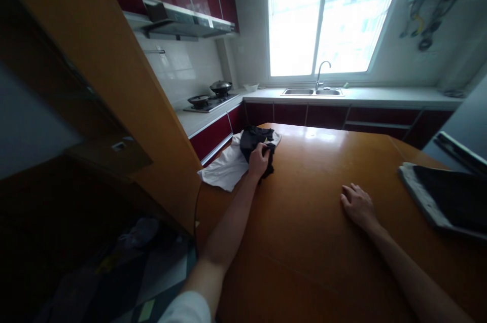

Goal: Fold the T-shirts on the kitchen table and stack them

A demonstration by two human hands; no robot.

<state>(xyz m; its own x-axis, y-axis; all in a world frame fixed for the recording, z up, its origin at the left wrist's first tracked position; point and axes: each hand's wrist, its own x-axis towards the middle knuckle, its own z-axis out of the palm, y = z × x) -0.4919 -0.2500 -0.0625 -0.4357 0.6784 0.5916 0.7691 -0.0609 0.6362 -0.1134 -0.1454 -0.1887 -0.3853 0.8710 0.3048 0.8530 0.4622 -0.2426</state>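
At the far left of the wooden table (304, 196), my left hand (258, 159) is closed on a crumpled black garment (251, 139). The garment's exact kind does not show. Beneath and beside it a white garment (226, 166) is spread, partly over the table's left edge. My right hand (357, 205) lies palm down on the bare tabletop, fingers loosely stretched and holding nothing. To the right of that hand sits a stack of folded clothes (449, 196), black on top with grey-white showing at its left side.
A wooden door frame (125, 74) stands close on the left. Beyond the table run a white counter with a sink (314, 92), and a stove with a lidded pan (220, 86). A grey-white appliance (464, 125) borders the right. Bags and other items lie on the dark floor at lower left.
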